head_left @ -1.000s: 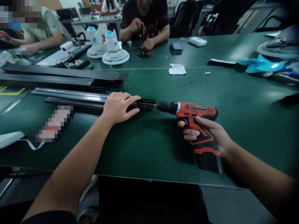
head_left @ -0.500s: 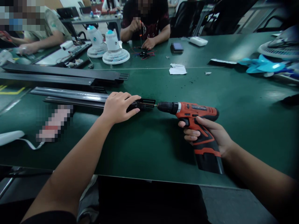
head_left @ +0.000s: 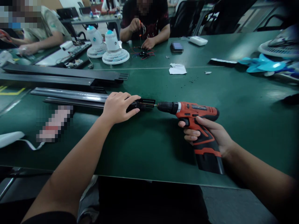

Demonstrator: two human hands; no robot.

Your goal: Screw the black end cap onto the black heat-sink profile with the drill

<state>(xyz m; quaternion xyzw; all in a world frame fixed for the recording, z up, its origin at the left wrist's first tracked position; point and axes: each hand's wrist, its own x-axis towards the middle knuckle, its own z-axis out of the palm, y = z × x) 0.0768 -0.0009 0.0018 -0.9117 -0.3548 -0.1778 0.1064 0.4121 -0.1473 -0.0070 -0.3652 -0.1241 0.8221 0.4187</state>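
Observation:
My right hand (head_left: pixel 207 132) is wrapped round the grip of a red and black cordless drill (head_left: pixel 195 118), a finger on its trigger. The drill lies level, its bit touching the end of a long black rail (head_left: pixel 142 104) on the green table (head_left: pixel 149 149). My left hand (head_left: pixel 118 107) is closed over that rail near its end and presses it down on the table. The rail runs off to the left beside a silver strip (head_left: pixel 70 93).
More long black rails (head_left: pixel 63 76) lie further back on the left. Two small white fans (head_left: pixel 112 49) stand beyond them. Paper scraps (head_left: pixel 177 70) and blue fan blades (head_left: pixel 263 66) sit at the back right. Two people work at the far side.

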